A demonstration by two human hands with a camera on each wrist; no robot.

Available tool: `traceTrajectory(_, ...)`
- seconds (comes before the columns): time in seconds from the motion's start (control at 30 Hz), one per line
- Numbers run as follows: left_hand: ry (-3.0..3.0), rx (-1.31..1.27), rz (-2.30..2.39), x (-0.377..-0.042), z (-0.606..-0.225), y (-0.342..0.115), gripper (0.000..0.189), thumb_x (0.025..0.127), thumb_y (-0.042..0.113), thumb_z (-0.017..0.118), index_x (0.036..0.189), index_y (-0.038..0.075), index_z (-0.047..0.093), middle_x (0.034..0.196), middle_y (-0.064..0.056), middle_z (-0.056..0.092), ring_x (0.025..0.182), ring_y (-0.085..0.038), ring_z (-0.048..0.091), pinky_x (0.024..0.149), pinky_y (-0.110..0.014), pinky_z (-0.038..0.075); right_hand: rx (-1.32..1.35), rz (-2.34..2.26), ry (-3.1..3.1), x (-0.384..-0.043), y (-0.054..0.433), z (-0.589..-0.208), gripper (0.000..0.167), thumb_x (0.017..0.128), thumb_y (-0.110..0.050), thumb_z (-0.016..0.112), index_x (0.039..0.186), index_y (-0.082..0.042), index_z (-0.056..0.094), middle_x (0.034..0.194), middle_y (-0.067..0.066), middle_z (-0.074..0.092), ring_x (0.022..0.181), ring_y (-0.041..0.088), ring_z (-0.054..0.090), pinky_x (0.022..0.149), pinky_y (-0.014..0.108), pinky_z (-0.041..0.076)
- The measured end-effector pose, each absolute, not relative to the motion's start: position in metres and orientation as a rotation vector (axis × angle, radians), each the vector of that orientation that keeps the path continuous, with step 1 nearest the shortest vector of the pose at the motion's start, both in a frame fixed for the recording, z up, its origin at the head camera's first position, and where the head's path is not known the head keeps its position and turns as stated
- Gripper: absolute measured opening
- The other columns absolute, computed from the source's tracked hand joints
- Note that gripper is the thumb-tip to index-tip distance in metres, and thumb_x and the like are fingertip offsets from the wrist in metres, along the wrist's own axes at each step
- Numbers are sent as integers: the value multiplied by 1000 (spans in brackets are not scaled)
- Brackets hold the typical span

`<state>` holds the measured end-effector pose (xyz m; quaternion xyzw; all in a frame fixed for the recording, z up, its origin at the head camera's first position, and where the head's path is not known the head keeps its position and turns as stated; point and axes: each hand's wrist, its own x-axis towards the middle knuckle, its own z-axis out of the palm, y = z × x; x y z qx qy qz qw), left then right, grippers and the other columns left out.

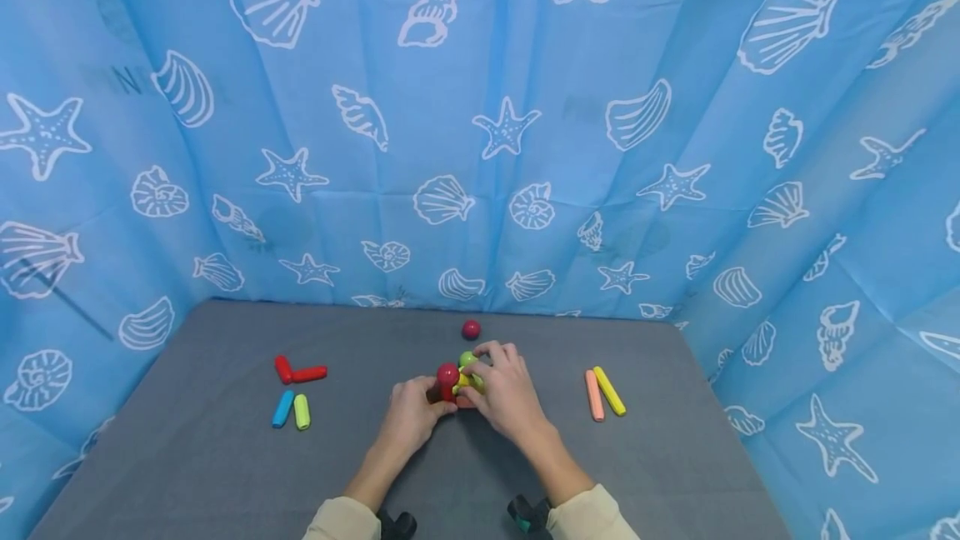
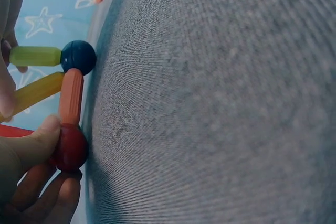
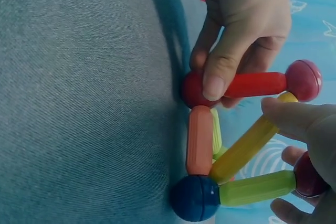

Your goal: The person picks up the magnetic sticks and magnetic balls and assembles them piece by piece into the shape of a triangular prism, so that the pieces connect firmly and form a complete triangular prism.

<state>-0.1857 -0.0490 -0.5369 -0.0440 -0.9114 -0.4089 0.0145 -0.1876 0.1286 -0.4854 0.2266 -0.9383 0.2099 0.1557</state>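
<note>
A small frame of magnetic sticks and balls stands on the grey cloth between both hands. My left hand (image 1: 408, 415) pinches the dark red ball (image 2: 72, 149) at its base, with the thumb on the near side. From that ball an orange stick (image 3: 199, 140) runs to a dark blue ball (image 3: 195, 198), and a red stick (image 3: 257, 84) rises to a pinkish-red ball (image 3: 304, 80). My right hand (image 1: 512, 390) pinches the slanting yellow stick (image 3: 244, 148) near its upper end. A green stick (image 3: 257, 187) rises from the blue ball to another dark red ball (image 3: 310, 176), partly behind right-hand fingers.
Behind the frame lies a loose red ball (image 1: 471, 329). On the left are two red sticks (image 1: 309, 374), a blue stick (image 1: 282, 409) and a light green stick (image 1: 302, 412). An orange stick (image 1: 594, 396) and a yellow stick (image 1: 610, 391) lie right. A blue curtain (image 1: 502, 223) borders the table.
</note>
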Motion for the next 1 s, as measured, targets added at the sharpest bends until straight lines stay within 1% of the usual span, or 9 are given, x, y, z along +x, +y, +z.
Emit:
traceTrajectory(0.1, -2836, -121, -1270, -186, -539, -48, 30, 76, 23, 90, 102, 12, 79, 96, -4, 78, 86, -14, 68, 92, -46, 60, 628, 700, -2728, -188, 135, -488, 45, 78, -31, 90, 117, -15, 74, 124, 7, 63, 111, 24, 53, 91, 43, 53)
traceTrajectory(0.2, -2832, -121, -1250, -185, -541, -46, 30, 76, 23, 90, 102, 13, 79, 96, -3, 77, 88, -15, 69, 91, -46, 60, 552, 939, -2772, -189, 147, -495, 65, 77, -34, 91, 134, -18, 63, 130, 4, 60, 119, 21, 51, 96, 42, 55)
traceTrajectory(0.27, -2825, -122, -1230, -185, -541, -45, 30, 75, 22, 91, 101, 13, 79, 96, -3, 78, 90, -16, 70, 91, -46, 60, 488, 1128, -2791, -191, 157, -503, 72, 77, -35, 91, 139, -20, 58, 132, 3, 57, 121, 19, 50, 98, 42, 55)
traceTrajectory(0.3, -2823, -120, -1222, -184, -541, -45, 29, 75, 21, 91, 101, 13, 79, 95, -3, 77, 90, -16, 70, 90, -45, 60, 464, 1221, -2795, -191, 162, -507, 73, 77, -35, 90, 140, -19, 57, 132, 4, 57, 120, 19, 50, 98, 42, 54)
traceTrajectory(0.5, -2829, -101, -1213, -183, -537, -44, 30, 75, 20, 90, 102, 11, 79, 96, -4, 77, 90, -16, 70, 89, -44, 60, 443, 1516, -2898, -196, 187, -536, 50, 86, -31, 83, 131, -19, 65, 123, 5, 53, 107, 19, 53, 87, 32, 49)
traceTrajectory(0.63, -2829, -104, -1225, -182, -535, -44, 31, 76, 21, 90, 103, 10, 79, 97, -5, 77, 91, -17, 70, 88, -44, 60, 454, 1535, -2953, -198, 191, -544, 39, 92, -32, 77, 128, -20, 68, 120, 5, 52, 106, 19, 51, 86, 30, 45)
traceTrajectory(0.73, -2829, -100, -1236, -182, -534, -43, 31, 77, 21, 90, 103, 10, 79, 97, -4, 77, 91, -17, 71, 88, -44, 61, 446, 1570, -2925, -197, 189, -544, 31, 93, -28, 76, 122, -18, 70, 119, 6, 53, 108, 20, 51, 90, 34, 45)
traceTrajectory(0.87, -2837, -86, -1253, -183, -534, -42, 30, 77, 21, 90, 103, 11, 79, 97, -4, 77, 91, -17, 70, 89, -45, 60, 440, 1597, -2888, -197, 187, -546, 28, 92, -26, 76, 119, -19, 70, 122, 7, 56, 112, 21, 53, 98, 42, 45)
traceTrajectory(1.0, -2840, -98, -1247, -183, -534, -44, 30, 76, 20, 90, 102, 11, 79, 96, -4, 77, 89, -17, 69, 89, -45, 60, 428, 1600, -2889, -198, 187, -549, 28, 93, -30, 75, 120, -22, 70, 123, 4, 60, 112, 18, 54, 99, 41, 46)
